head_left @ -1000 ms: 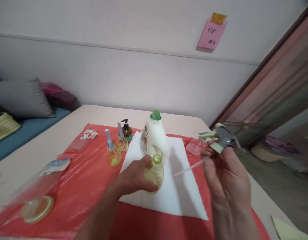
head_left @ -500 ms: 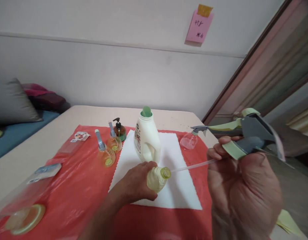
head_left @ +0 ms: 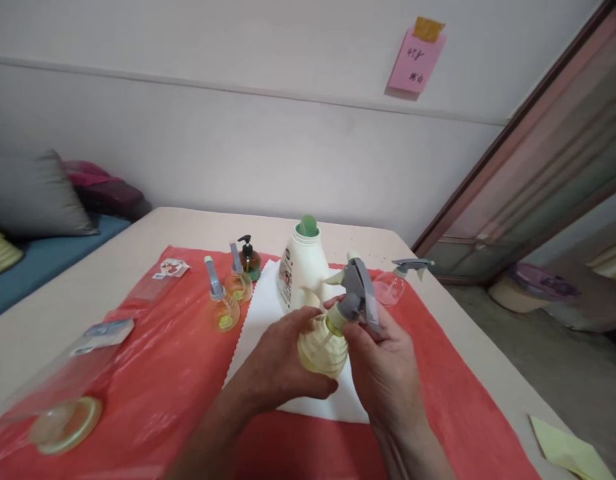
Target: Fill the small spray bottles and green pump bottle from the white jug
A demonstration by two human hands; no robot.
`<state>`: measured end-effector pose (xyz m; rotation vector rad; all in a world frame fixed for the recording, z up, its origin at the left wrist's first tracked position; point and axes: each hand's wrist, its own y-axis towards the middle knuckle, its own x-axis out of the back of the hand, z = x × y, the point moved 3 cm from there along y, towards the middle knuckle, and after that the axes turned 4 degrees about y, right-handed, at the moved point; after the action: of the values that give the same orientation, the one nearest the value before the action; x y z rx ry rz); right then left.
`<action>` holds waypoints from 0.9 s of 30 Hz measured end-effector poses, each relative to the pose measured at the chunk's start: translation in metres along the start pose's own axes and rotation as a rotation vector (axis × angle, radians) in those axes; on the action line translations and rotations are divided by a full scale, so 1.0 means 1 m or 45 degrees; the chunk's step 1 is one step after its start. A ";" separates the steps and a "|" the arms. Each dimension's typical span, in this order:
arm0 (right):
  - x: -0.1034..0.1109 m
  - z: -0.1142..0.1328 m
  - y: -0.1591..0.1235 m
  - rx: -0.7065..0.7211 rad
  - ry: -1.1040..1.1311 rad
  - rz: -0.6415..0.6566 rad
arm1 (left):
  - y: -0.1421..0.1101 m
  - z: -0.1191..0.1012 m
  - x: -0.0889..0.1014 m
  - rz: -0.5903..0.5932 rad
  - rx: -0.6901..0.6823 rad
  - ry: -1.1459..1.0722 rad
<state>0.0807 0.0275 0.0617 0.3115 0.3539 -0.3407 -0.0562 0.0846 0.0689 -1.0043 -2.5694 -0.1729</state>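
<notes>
My left hand [head_left: 285, 363] is wrapped round a ribbed, pale yellow spray bottle [head_left: 323, 348], tilted above the white cloth. Fingers of my right hand [head_left: 385, 367] close on the grey and pale green trigger sprayer head [head_left: 355, 293], whose collar sits at the bottle's neck. I cannot tell whether the collar is threaded on. The sprayer's tube no longer shows outside the bottle. Just behind my hands stands a large white jug [head_left: 303, 267] with a green piece in its mouth.
Two amber spray bottles [head_left: 223, 310] and a dark pump bottle [head_left: 249, 257] stand left of the white cloth [head_left: 255, 317]. A clear pink spray bottle [head_left: 389, 288] is to the right. Plastic packets [head_left: 105, 333] and a round yellowish lid [head_left: 68, 425] lie on the red sheet [head_left: 158, 373].
My right hand has moved left, bringing the sprayer head from beside the bottle to its neck. The tube has gone into the bottle. The camera view has shifted slightly.
</notes>
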 end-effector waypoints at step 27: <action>-0.003 -0.020 0.001 0.055 -0.191 -0.429 | 0.013 0.019 -0.037 -0.505 0.136 0.730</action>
<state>0.0728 0.0359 0.0450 0.2665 0.2510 -0.6991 -0.0282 0.0754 0.0371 -0.3240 -2.1788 -0.3642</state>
